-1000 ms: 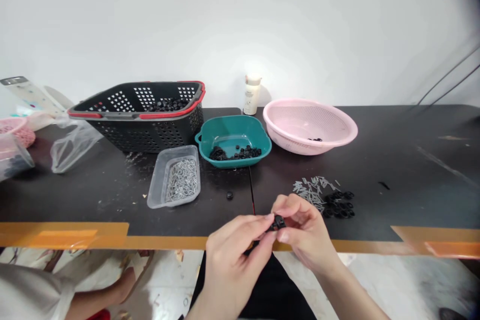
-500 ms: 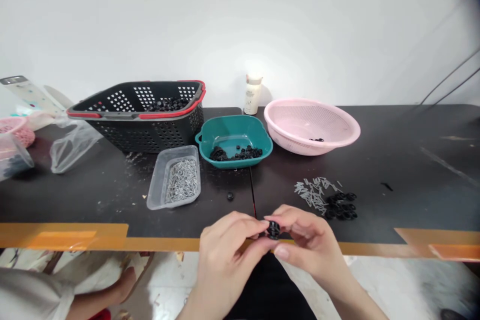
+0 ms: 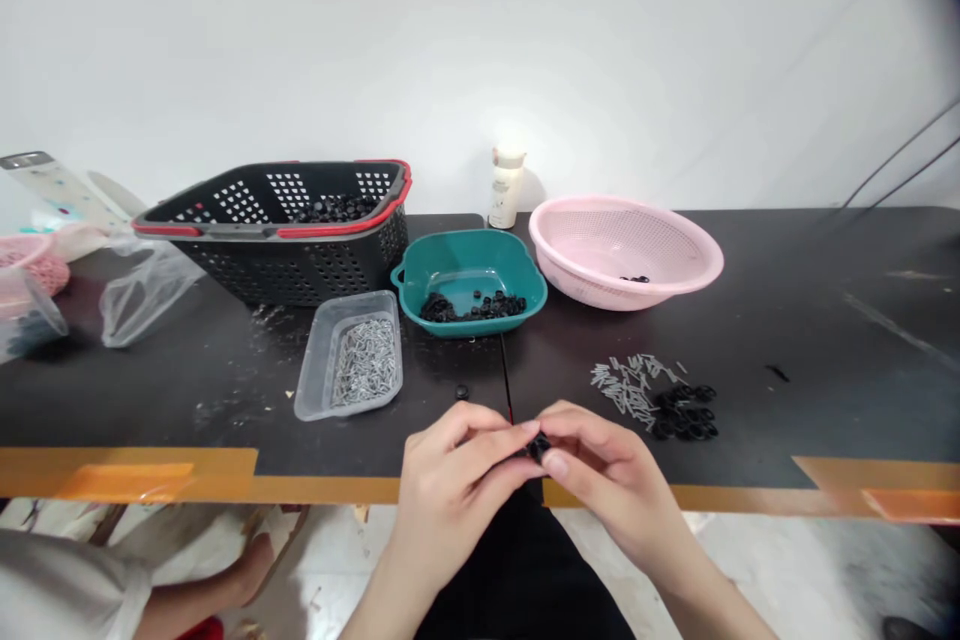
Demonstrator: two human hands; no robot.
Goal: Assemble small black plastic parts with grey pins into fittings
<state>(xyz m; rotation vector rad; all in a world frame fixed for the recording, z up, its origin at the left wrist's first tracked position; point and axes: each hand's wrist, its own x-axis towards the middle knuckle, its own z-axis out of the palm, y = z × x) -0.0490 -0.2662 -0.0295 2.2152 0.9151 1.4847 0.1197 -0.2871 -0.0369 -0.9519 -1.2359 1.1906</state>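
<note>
My left hand point(image 3: 461, 480) and my right hand point(image 3: 611, 475) meet at the table's front edge. Between their fingertips is a small round black plastic part point(image 3: 538, 446), pinched from both sides and partly covered by the fingers. Just beyond my left hand lies a single black round piece point(image 3: 462, 391). To the right of my right hand are a heap of black rings point(image 3: 684, 414) and a loose pile of thin silver pins point(image 3: 626, 388). A clear tub point(image 3: 307, 385) full of short metal pins point(image 3: 367, 360) stands to the left.
A teal basin point(image 3: 480, 245) holds black parts. Behind it are a black basket point(image 3: 300, 265) with red handles, a white bottle point(image 3: 505, 188) and a pink colander point(image 3: 622, 292). Plastic bags point(image 3: 146, 290) lie at left. Another person's arm point(image 3: 202, 600) shows at lower left.
Both hands have risen slightly, away from me. The black part has turned and moved a little left, and my fingers now cover more of it.
</note>
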